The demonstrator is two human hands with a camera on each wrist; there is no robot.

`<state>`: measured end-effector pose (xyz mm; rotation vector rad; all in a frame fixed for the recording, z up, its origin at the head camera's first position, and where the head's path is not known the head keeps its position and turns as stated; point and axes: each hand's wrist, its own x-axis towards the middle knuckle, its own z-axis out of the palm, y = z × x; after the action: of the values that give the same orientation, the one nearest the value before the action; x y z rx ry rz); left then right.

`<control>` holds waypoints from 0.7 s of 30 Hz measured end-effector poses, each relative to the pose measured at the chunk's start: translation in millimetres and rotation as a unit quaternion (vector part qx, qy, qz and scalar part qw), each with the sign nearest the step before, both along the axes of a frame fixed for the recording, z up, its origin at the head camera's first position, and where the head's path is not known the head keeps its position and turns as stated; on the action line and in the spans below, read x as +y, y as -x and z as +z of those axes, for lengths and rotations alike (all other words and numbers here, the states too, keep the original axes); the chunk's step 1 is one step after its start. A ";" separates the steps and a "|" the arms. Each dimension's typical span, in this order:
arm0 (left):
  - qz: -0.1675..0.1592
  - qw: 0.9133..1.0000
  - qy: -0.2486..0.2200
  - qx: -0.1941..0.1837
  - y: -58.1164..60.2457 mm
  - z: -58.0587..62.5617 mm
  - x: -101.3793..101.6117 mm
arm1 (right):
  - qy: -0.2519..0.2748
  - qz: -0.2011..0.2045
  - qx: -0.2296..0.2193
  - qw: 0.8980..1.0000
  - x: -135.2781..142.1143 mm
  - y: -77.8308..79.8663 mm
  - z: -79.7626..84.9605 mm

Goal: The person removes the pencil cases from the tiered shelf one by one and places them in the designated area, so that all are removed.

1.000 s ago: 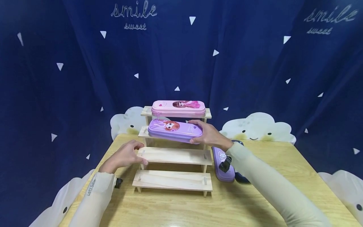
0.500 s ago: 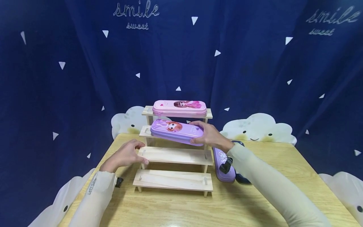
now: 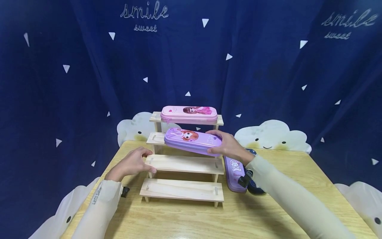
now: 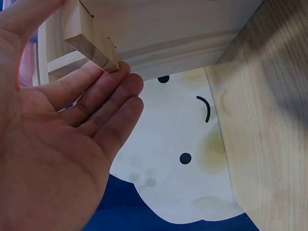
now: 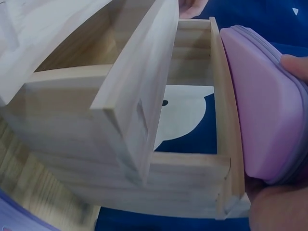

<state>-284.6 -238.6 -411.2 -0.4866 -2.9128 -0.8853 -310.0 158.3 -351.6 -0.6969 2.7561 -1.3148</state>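
Note:
A four-step display stand of pale wood (image 3: 182, 163) stands on the table. My left hand (image 3: 134, 162) holds the left end of its second-lowest shelf, thumb at the front and fingers behind. In the left wrist view the fingertips touch the shelf's end (image 4: 89, 43). My right hand (image 3: 229, 146) grips the right end of a purple pencil case (image 3: 191, 141) with a red-haired girl on its lid. That case lies over the second shelf from the top, its right end tilted lower. In the right wrist view its underside (image 5: 257, 106) is against the shelf edge. A pink pencil case (image 3: 179, 113) lies on the top shelf.
Right of the stand, another purple pencil case (image 3: 234, 172) lies on the wooden table (image 3: 292, 186), with a dark blue case (image 3: 255, 188) beside it, partly hidden by my right forearm. A navy curtain (image 3: 191, 59) hangs behind the table.
The right hand has drawn the purple pencil case to the right and slightly toward me along the second shelf. The left hand keeps its place on the stand.

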 end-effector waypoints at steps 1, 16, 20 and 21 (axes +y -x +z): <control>0.001 1.000 -0.001 0.000 0.1 0.3 0.1 | 0.002 -0.001 -0.003 1.000 2.1 -0.4 -0.1; 0.001 1.000 -0.008 -0.002 -1.0 -1.2 -0.5 | 0.008 -0.013 -0.013 1.000 27.2 -14.6 3.1; 0.001 1.000 -0.006 0.002 0.2 -2.1 -0.6 | 0.012 -0.013 0.000 1.000 30.3 -18.5 4.8; 0.000 1.000 -0.007 0.003 0.7 -2.4 -0.2 | 0.012 -0.013 0.003 1.000 31.3 -19.8 5.6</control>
<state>-285.3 -238.8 -413.6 -0.4879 -2.8995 -0.9006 -290.2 189.6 -346.0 -0.6680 2.7681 -1.3544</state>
